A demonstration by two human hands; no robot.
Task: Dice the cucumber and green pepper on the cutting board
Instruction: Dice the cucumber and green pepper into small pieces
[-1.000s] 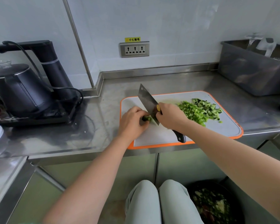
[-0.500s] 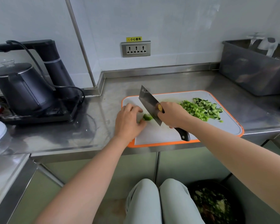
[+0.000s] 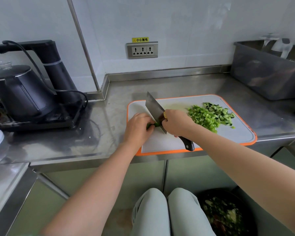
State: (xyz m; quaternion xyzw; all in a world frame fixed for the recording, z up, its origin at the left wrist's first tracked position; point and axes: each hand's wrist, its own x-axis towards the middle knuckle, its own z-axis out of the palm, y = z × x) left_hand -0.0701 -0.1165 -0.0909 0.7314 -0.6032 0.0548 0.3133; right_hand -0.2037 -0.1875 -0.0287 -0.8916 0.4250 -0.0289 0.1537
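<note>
centrally, a small piece of green pepper [image 3: 152, 125] is pinned on the cutting board [image 3: 237, 133], held under the curled fingertips of the left hand [image 3: 137, 127] near the board's left part. the cleaver [image 3: 155, 109] is set against the pepper just right of those fingers, its blade tilted and its tip pointed away toward the wall. the cleaver is gripped by the right hand [image 3: 176, 123], fingers wrapped round the top of the handle where it meets the blade; the dark handle end [image 3: 188, 144] is seen sticking out below the wrist, over the board's near orange rim. on the right part of the board a heap of diced pepper [image 3: 203, 117] is piled, touching a darker heap of diced cucumber [image 3: 219, 111] behind it, well apart from both hands. the board is laid on a steel counter [image 3: 100, 133]. to the left a black kettle [image 3: 18, 94] is stood on its base, and at far right a steel tub [image 3: 266, 77] is placed. a socket panel [image 3: 142, 50] is fixed on the wall. below, the person's knees [image 3: 167, 210] and a dark bin [image 3: 226, 215] of scraps are seen.
</note>
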